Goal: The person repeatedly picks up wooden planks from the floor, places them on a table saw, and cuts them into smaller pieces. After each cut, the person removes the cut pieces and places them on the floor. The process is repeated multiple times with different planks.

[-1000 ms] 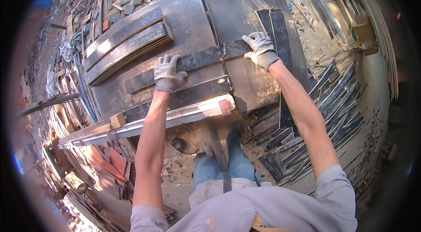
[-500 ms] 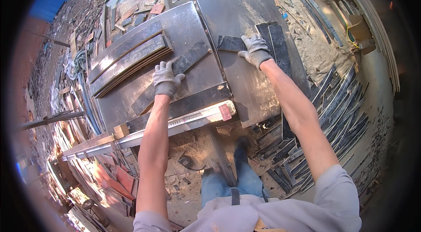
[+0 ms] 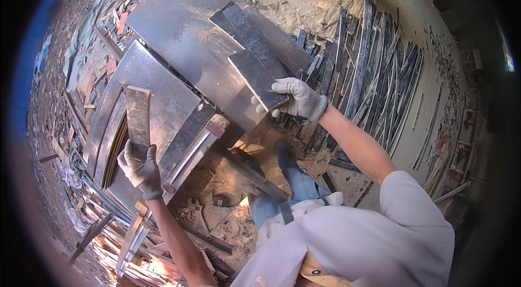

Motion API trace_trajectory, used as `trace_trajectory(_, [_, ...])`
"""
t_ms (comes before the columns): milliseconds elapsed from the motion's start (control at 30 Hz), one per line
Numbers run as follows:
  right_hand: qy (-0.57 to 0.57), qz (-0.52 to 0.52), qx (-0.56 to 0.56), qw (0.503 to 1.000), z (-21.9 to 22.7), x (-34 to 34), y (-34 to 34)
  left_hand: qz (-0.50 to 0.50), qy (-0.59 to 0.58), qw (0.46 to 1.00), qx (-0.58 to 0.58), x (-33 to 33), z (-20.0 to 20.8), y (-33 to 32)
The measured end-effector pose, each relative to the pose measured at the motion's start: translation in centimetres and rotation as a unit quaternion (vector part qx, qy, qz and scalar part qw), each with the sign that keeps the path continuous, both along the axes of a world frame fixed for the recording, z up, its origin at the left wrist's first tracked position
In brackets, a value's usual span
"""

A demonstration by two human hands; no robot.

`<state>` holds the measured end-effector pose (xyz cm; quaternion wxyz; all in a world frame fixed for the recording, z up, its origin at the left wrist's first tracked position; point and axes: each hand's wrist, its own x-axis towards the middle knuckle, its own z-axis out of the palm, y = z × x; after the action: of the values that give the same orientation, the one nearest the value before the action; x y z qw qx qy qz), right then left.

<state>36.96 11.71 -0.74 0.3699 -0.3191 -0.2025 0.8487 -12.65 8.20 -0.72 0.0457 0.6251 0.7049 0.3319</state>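
Clamping a narrow strip (image 3: pixel 138 116) in the left hand (image 3: pixel 141 170), dark board (image 3: pixel 254 76) in the right hand (image 3: pixel 297 98) off the table's (image 3: pixel 163 13) near edge, hands way wider apart than before

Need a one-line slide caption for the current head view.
Gloved left hand holding a brownish strip, gloved right hand holding a dark strip, at a worktable.

Left grip (image 3: pixel 139 171) curled; right grip (image 3: pixel 297 97) pinched; both well apart.
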Motion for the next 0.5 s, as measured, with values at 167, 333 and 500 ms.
trace_trajectory(167, [0.059,-0.088,-0.021,0.994,2.1,4.6,-4.4,0.031,-0.024,0.999,-0.010,4.3,1.9,-3.4])
trace_trajectory(333, [0.029,-0.145,-0.127,0.981,2.0,7.0,-7.0,-0.020,-0.092,0.994,-0.063,7.5,2.1,-6.3])
trace_trajectory(500, [0.268,-0.090,-0.038,0.959,2.9,12.6,-9.7,-0.068,-0.128,0.984,-0.101,15.0,0.7,-7.2])
